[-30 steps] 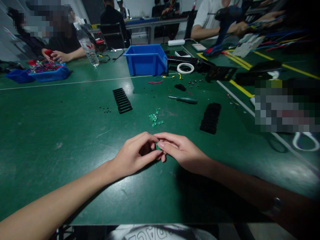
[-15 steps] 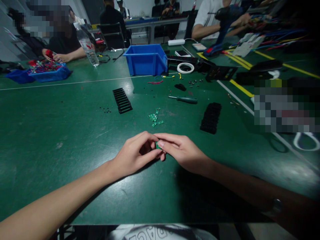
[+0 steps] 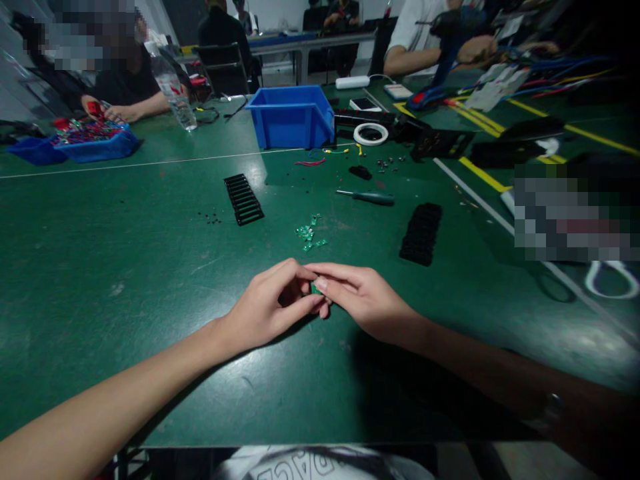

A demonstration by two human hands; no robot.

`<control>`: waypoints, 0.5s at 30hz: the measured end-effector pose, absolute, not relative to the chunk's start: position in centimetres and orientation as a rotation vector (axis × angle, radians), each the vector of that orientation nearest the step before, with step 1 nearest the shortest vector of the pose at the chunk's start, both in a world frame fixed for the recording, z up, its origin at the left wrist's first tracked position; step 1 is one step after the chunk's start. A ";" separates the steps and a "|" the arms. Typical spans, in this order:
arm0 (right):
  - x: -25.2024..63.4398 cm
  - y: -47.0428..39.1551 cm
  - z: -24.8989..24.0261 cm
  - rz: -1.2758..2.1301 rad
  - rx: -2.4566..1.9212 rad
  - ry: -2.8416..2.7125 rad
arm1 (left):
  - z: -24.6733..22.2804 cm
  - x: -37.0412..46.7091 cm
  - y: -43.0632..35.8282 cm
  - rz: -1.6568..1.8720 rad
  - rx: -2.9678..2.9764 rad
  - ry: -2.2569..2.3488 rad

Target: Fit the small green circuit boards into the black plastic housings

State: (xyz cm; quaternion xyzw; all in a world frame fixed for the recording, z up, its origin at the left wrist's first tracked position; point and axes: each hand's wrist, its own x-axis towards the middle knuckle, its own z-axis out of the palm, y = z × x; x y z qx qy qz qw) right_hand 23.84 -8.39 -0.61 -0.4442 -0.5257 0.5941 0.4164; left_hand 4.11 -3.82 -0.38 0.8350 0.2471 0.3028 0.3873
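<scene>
My left hand (image 3: pixel 274 300) and my right hand (image 3: pixel 361 293) meet over the near part of the green table. Between their fingertips they pinch a small green circuit board (image 3: pixel 315 287), mostly covered by the thumbs and fingers. Just beyond the hands lies a loose cluster of similar green circuit boards (image 3: pixel 306 233). To the left is a black slotted frame (image 3: pixel 243 199) with tiny dark bits (image 3: pixel 213 218) beside it. A dark ribbed black part (image 3: pixel 421 235) lies to the right. Farther off rests a screwdriver (image 3: pixel 370 197) with a dark green handle.
A blue bin (image 3: pixel 293 119) stands beyond, near a white ring (image 3: pixel 371 135) and black parts. Back left are a plastic bottle (image 3: pixel 175 93) and a blue tray (image 3: pixel 107 147) of wired parts. A cordless drill (image 3: pixel 440 63) stands back right. Co-workers sit around the table.
Both hands keep nearly the same pose around the circuit board. The whole view has shifted very slightly; a co-worker's hands at the back right have moved.
</scene>
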 end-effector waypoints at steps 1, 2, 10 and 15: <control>23.9 -8.4 -0.6 1.491 -1.111 -1.321 | -0.3 4.1 -3.8 0.766 2.128 0.625; 23.9 -8.4 -0.6 1.490 -1.109 -1.324 | -0.3 4.1 -3.8 0.761 2.131 0.622; 23.8 -8.4 -0.3 1.458 -1.093 -1.336 | -0.2 4.0 -3.7 0.762 2.081 0.603; 23.7 -8.3 -0.5 1.453 -1.062 -1.336 | -0.4 4.1 -3.8 0.763 1.859 0.575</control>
